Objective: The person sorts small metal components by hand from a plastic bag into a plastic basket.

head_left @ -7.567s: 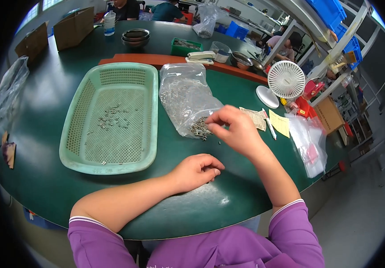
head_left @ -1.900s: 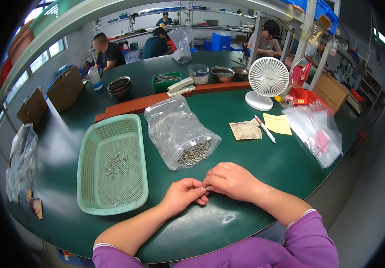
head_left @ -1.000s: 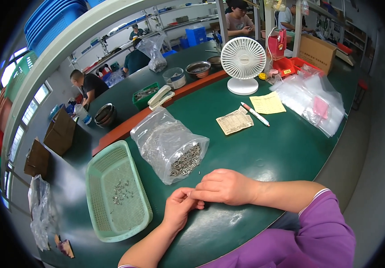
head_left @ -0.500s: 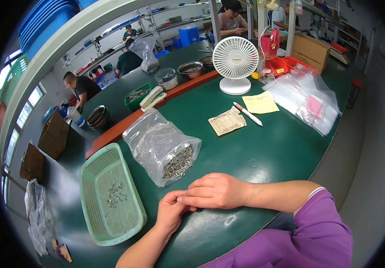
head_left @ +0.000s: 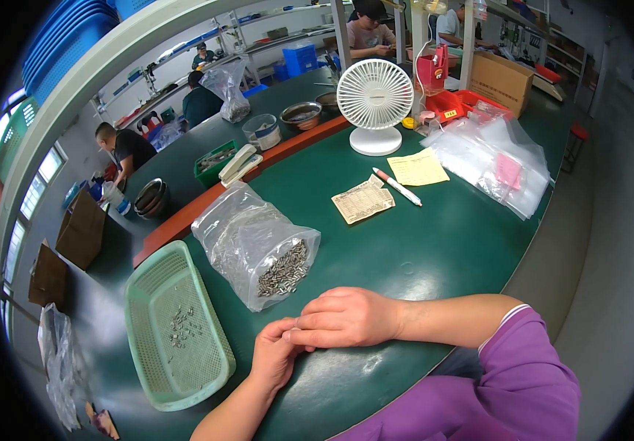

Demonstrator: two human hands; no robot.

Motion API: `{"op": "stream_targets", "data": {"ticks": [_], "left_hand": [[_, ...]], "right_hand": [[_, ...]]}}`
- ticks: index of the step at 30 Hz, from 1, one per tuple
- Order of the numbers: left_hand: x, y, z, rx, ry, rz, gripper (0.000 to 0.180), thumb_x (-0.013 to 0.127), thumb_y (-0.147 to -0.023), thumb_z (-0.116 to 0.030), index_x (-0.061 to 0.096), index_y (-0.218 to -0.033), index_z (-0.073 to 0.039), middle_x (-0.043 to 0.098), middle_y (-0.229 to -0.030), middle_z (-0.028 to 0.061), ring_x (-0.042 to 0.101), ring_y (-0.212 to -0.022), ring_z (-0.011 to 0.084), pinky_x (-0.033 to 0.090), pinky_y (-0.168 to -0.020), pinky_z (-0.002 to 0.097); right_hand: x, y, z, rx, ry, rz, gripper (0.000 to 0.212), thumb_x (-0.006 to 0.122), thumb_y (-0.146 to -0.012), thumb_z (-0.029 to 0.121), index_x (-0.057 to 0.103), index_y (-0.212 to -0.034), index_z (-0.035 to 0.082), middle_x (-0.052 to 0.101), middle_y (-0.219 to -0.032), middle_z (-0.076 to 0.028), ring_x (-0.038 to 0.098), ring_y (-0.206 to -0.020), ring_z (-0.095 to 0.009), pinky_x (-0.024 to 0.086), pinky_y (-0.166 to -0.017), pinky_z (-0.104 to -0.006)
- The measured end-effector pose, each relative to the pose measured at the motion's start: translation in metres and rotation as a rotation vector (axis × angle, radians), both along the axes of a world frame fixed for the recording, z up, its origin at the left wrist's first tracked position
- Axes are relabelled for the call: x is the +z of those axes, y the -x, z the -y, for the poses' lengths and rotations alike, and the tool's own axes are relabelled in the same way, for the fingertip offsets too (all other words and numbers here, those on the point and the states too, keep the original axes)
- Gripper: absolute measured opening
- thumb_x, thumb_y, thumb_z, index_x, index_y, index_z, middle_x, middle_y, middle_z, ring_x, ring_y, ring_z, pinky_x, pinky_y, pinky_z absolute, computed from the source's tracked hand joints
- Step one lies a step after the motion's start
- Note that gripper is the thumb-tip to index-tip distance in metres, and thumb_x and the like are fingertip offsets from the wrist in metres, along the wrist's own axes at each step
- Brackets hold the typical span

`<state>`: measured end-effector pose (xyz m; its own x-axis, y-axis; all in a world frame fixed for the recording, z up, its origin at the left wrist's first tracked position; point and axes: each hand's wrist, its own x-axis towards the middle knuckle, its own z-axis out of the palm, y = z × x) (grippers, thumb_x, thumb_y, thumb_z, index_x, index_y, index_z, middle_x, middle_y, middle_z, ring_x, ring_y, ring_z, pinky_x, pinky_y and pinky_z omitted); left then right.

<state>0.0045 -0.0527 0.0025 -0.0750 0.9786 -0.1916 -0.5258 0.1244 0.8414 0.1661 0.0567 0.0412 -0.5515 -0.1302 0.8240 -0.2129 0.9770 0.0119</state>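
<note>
My left hand [head_left: 274, 351] and my right hand [head_left: 346, 317] meet over the near part of the green table. Both have their fingers curled and closed together, the right hand's fingers lying over the left's fingertips. Whatever they pinch, if anything, is hidden. Just beyond them lies a clear plastic bag [head_left: 232, 235], its mouth facing me, with many small metal cylinders [head_left: 286, 270] inside. To the left sits a pale green mesh basket [head_left: 218, 360] with a scatter of the same kind of small metal parts [head_left: 183, 323] on its bottom.
A white fan [head_left: 375, 95] stands at the back, with a pen [head_left: 398, 187], a printed slip [head_left: 362, 201] and a yellow note [head_left: 418, 167] before it. Plastic bags [head_left: 471, 158] lie to the right. Bowls and a green tray [head_left: 214, 163] stand past the red-brown ledge; other people sit beyond.
The whole view has shifted slightly, so the table things appear a little further left. My hands stay together in nearly the same pose.
</note>
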Motion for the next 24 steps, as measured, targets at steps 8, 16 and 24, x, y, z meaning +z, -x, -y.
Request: {"op": "stream_targets", "data": {"ticks": [8,16,24], "left_hand": [[0.0045,-0.0036,0.0011,-0.019,-0.091,-0.057,0.008,0.057,-0.082,-0.004,0.059,-0.089,0.0,0.057,-0.083,0.0065,0.056,-0.069,0.0157,0.047,-0.063,0.0261],[0.002,-0.0014,-0.001,-0.007,-0.08,-0.058,0.005,0.055,-0.085,-0.004,0.057,-0.088,-0.001,0.057,-0.085,0.0064,0.056,-0.07,0.0145,0.047,-0.063,0.0261],[0.0087,-0.0003,-0.0001,-0.097,-0.021,-0.141,0.017,0.049,-0.088,-0.01,0.058,-0.095,0.003,0.059,-0.086,0.0094,0.058,-0.075,0.0161,0.049,-0.067,0.0266]], "right_hand": [[0.0021,-0.0016,0.0009,0.007,-0.038,0.077,0.032,0.055,-0.073,0.013,0.056,-0.105,0.008,0.056,-0.087,-0.001,0.055,-0.082,-0.016,0.045,-0.064,-0.0269],[-0.0047,0.0005,0.0009,-0.137,0.069,0.107,0.022,0.062,-0.073,0.019,0.061,-0.092,0.01,0.059,-0.09,-0.001,0.057,-0.082,-0.016,0.046,-0.066,-0.027],[-0.0058,-0.0013,0.0003,-0.162,0.051,0.131,0.021,0.063,-0.07,0.019,0.06,-0.088,0.009,0.058,-0.088,-0.001,0.057,-0.08,-0.016,0.045,-0.065,-0.0272]]}}
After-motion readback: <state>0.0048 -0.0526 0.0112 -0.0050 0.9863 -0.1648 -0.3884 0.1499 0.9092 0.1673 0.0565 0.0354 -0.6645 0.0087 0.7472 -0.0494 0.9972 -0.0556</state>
